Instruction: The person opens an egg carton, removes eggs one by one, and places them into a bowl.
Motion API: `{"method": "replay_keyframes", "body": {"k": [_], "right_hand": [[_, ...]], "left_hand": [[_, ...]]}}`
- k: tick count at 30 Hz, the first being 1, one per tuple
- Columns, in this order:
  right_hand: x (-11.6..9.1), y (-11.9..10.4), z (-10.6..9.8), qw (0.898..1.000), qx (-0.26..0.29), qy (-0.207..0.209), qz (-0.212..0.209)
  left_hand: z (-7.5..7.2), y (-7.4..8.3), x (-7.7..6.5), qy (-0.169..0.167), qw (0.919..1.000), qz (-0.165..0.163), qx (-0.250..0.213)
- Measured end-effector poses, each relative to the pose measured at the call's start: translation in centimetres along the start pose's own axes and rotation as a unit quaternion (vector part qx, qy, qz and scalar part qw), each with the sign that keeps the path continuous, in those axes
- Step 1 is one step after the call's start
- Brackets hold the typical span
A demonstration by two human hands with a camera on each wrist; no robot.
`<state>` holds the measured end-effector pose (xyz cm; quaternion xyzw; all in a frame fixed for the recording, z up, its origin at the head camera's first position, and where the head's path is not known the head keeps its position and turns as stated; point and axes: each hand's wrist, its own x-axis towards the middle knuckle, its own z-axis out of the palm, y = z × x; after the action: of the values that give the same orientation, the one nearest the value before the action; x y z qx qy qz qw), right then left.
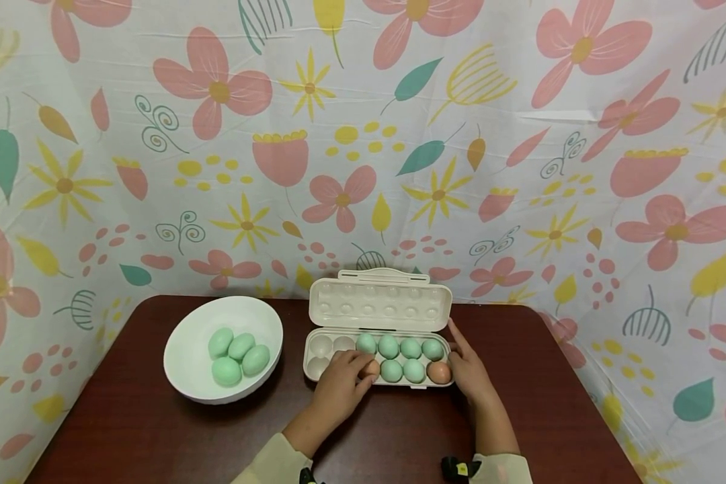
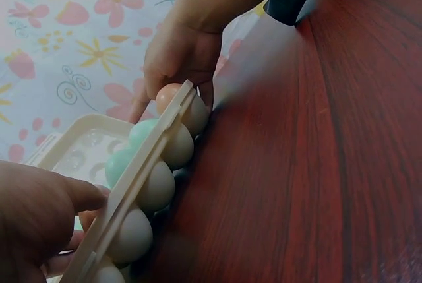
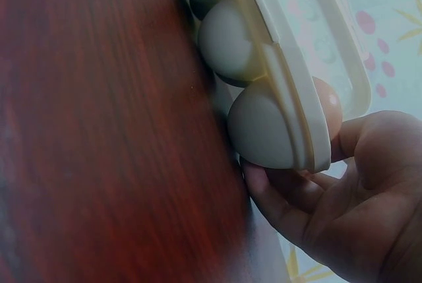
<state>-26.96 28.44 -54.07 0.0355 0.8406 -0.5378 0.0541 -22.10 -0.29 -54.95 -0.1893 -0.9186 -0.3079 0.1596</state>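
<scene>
Live now, my left hand (image 1: 339, 384) pinches a brown egg (image 1: 372, 368) in the carton (image 1: 380, 323), near row. My right hand (image 1: 472, 374) grips its right end (long axis along the table (image 1: 411, 430)'s far edge)

Egg carton (image 1: 379, 313) in all views

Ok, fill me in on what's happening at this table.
A person is busy at an open egg carton. The left hand has fingers and thumb around a brown egg in the front row; the right hand grips the carton's right end. Six green eggs and another brown egg sit there too. The white bowl holds four more green ones.
</scene>
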Motion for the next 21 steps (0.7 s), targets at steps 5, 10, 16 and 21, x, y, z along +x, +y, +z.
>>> {"method": "replay_keyframes", "body": {"k": [5, 10, 16, 21], "right_hand": [[0.01, 0.01, 0.02, 1.0, 0.001, 0.001, -0.001], [-0.02, -0.01, 0.04, 1.0, 0.002, 0.002, -0.003], [-0.01, -0.04, 0.04, 1.0, 0.001, 0.002, -0.001], [0.15, 0.13, -0.05, 1.0, 0.006, -0.003, 0.006]], "left_hand": [[0.11, 0.0, -0.01, 0.003, 1.0, 0.001, -0.002], [0.21, -0.02, -0.03, 0.004, 1.0, -0.003, -0.001], [0.18, -0.06, 0.03, 0.008, 0.9999, -0.004, -0.006], [0.04, -0.02, 0.09, 0.006, 0.9999, -0.007, -0.014]]}}
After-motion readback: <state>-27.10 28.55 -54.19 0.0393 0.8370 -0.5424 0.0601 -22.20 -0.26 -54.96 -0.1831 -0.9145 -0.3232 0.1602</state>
